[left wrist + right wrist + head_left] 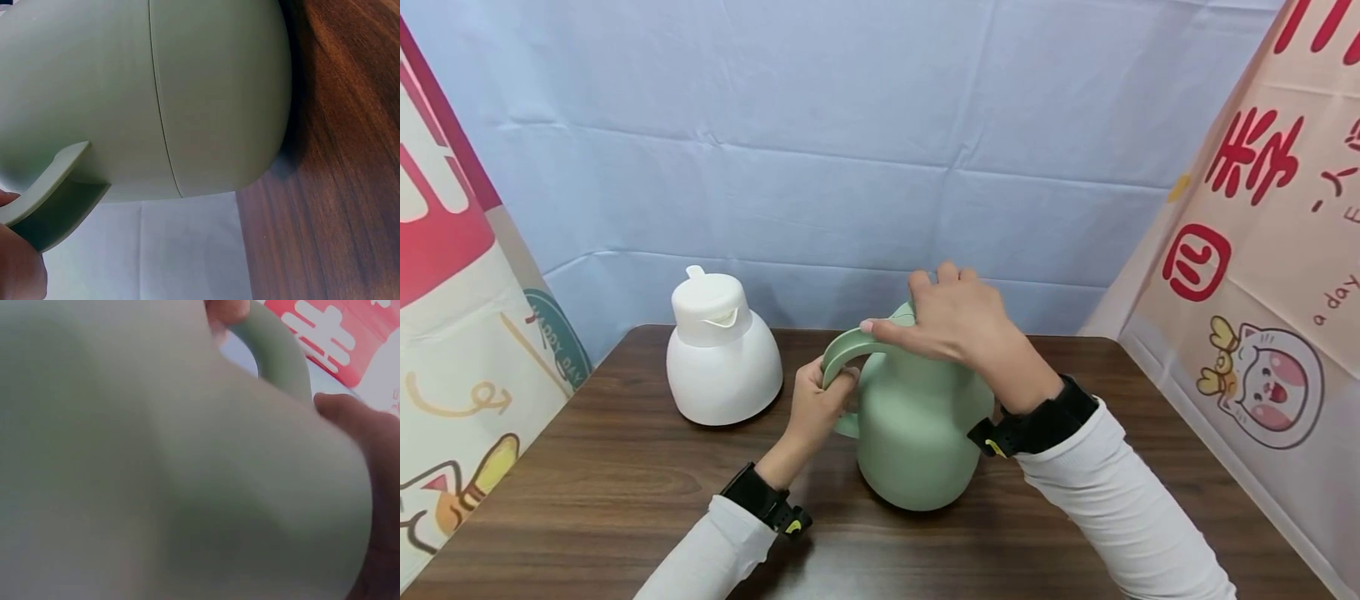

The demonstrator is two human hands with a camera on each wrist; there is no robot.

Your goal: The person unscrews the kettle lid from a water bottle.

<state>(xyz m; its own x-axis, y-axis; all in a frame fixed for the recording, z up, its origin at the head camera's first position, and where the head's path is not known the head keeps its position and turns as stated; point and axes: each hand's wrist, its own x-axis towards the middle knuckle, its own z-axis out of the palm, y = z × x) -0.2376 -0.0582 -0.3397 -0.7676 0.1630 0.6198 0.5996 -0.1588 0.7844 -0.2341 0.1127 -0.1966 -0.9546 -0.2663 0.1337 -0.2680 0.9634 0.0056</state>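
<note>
A pale green thermos jug (917,442) stands upright on the brown table, its curved handle (844,348) turned to the left. My left hand (817,400) grips that handle partway down. Over the top of the jug lies my right hand (958,321); its fingers bend over the far side of the lid (904,315) and its thumb reaches toward the handle's upper end. Most of the lid is hidden under this hand. The jug's lower body (219,94) and handle (50,200) fill much of the left wrist view. The right wrist view is blurred by the jug's near surface (187,462).
A smaller white thermos jug (724,367) with a spout and a raised lid tab stands on the table (625,467) to the left. A pale blue cloth (850,150) hangs behind the table. Printed cloths (1262,292) flank it on both sides.
</note>
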